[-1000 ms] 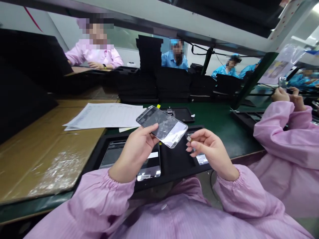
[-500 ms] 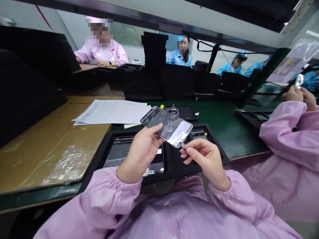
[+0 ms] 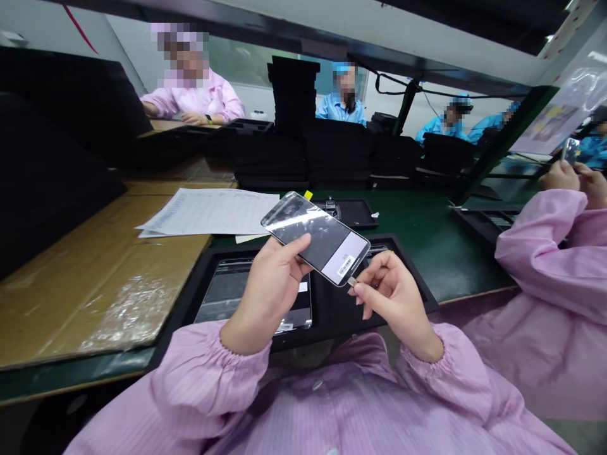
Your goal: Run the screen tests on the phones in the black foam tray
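green bench (image 3: 427, 253), glossy barcoded phone (image 3: 325, 239)

No legible text. Barcode label (image 3: 345, 266) near the lower short edge of the phone (image 3: 315, 232) (characters too small); printed sheets (image 3: 215, 212) across right edge of the cardboard (image 3: 85, 272), lines unreadable.

A pale wall (image 3: 128, 54) fills the upper left, a thin red strip (image 3: 80, 28) near its top. A long whitish shelf (image 3: 403, 38) slants across the top; below it, at upper centre, shows a greenish panel (image 3: 265, 68). A dark green post (image 3: 505, 145) slants at right above the green-topped table (image 3: 455, 259). Greyish floor (image 3: 569, 436) shows at lower right.
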Available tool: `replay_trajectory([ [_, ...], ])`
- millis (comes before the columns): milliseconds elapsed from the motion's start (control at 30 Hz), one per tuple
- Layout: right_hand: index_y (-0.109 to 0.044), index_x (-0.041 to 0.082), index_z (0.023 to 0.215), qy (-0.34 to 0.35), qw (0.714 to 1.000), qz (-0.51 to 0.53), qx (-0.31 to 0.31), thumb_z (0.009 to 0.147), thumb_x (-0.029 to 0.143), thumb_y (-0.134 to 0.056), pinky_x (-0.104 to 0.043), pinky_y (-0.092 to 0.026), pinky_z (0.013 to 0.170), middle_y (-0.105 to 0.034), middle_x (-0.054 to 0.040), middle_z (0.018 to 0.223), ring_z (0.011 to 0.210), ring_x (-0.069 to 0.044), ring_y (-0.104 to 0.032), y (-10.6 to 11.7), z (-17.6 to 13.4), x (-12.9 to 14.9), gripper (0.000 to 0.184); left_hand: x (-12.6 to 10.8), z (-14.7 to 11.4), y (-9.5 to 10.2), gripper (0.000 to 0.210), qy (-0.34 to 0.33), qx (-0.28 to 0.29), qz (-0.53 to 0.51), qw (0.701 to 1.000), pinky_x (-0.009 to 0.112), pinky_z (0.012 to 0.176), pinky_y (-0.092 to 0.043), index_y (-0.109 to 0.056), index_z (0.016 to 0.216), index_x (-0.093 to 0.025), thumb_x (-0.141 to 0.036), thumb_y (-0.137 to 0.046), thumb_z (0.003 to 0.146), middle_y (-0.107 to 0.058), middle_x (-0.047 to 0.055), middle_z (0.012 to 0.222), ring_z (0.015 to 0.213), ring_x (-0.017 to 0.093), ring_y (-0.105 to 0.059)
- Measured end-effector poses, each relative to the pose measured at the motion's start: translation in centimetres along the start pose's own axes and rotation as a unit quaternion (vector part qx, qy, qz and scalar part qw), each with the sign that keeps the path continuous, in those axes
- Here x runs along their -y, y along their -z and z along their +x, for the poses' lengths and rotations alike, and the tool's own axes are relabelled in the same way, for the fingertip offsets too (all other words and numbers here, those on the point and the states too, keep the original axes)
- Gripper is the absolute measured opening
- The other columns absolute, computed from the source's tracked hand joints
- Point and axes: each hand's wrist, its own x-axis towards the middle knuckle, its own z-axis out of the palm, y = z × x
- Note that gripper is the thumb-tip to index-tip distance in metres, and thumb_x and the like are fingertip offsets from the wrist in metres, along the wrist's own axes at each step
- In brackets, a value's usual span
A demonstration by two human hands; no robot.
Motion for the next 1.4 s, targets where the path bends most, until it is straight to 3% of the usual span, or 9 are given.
replay_trajectory([
  [233,-0.045,0.021,0.086,-0.009,1.000,-0.023,0.003,0.077,0.027,-0.077,-0.013,-0.048,0.036,-0.062,0.0024,0.068,0.057,-0.013,-0.062,0.4,0.2,-0.1,0.034,0.0,0.1,-0.1,0.023,-0.026,0.006,0.018,0.999,0.036,0.081,-0.056,-0.063,0.091,-0.016,-0.020,-0.076,0.072,-0.073,0.006,0.098,0.094,0.023,-0.070],
  [500,-0.044,0.021,0.085,-0.015,1.000,-0.026,0.007,0.077,0.026,-0.076,-0.012,-0.043,0.036,-0.061,0.0021,0.068,0.052,-0.010,-0.053,0.6,0.2,-0.4,0.034,0.4,-0.1,0.0,0.027,-0.020,0.030,0.042,0.998,0.030,0.073,-0.056,-0.062,0.097,-0.018,-0.020,-0.075,0.074,-0.074,0.006,0.104,0.092,0.022,-0.070],
  [1000,-0.044,0.021,0.084,-0.012,0.999,-0.036,0.010,0.078,0.028,-0.078,-0.014,-0.040,0.039,-0.064,0.0006,0.070,0.057,-0.012,-0.058,0.8,0.0,-0.1,0.035,0.7,0.2,-0.1,0.022,-0.015,0.018,0.035,0.999,0.033,0.078,-0.056,-0.063,0.091,-0.017,-0.020,-0.076,0.073,-0.074,0.006,0.099,0.092,0.022,-0.071],
  [1133,-0.042,0.022,0.084,-0.027,0.999,-0.022,0.009,0.078,0.035,-0.079,-0.015,-0.044,0.037,-0.065,-0.0006,0.073,0.061,-0.014,-0.062,0.9,0.2,-0.7,0.039,0.8,0.1,-0.2,0.019,-0.037,0.017,0.038,0.998,0.035,0.082,-0.056,-0.064,0.092,-0.017,-0.020,-0.074,0.075,-0.074,0.006,0.101,0.095,0.023,-0.070],
  [1400,-0.041,0.022,0.083,-0.028,1.000,-0.007,-0.010,0.078,0.038,-0.081,-0.014,-0.047,0.038,-0.064,0.0007,0.072,0.057,-0.012,-0.058,1.0,0.2,-2.3,0.043,1.3,-0.4,-0.7,0.032,-0.081,0.025,0.055,0.995,0.031,0.078,-0.057,-0.063,0.104,-0.022,-0.021,-0.076,0.075,-0.074,0.005,0.106,0.098,0.024,-0.070],
])
